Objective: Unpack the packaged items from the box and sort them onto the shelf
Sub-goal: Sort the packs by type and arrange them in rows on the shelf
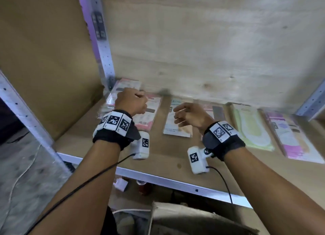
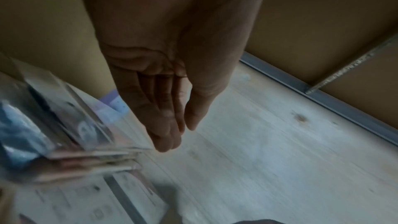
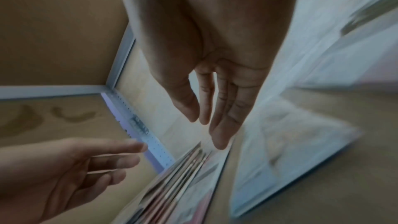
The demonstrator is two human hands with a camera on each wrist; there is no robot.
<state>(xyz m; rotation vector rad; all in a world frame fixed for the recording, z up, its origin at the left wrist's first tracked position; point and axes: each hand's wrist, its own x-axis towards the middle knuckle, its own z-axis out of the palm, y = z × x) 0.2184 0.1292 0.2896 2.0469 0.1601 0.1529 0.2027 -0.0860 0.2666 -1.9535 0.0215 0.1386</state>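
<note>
Several flat packets lie in a row on the wooden shelf board (image 1: 167, 157). A stack of pink packets (image 1: 151, 115) sits at the back left corner; it also shows as a blurred stack of pink packets (image 2: 86, 142) and edge-on as the stack (image 3: 183, 173). My left hand (image 1: 131, 101) hovers over it, fingers relaxed and holding nothing, as the left hand (image 2: 170, 125) shows. My right hand (image 1: 186, 114) floats open above a white packet (image 1: 175, 127); the right hand (image 3: 213, 117) holds nothing. Further right lie a pale green packet (image 1: 251, 127) and a pink-purple packet (image 1: 295, 139).
A perforated metal upright (image 1: 103, 46) and a cardboard side panel (image 1: 44, 58) close the left side. A plywood back (image 1: 211, 50) stands behind. The metal front rail (image 1: 158, 178) edges the shelf. Below it is a grey box-like shape (image 1: 193, 217) and small items (image 1: 142, 187).
</note>
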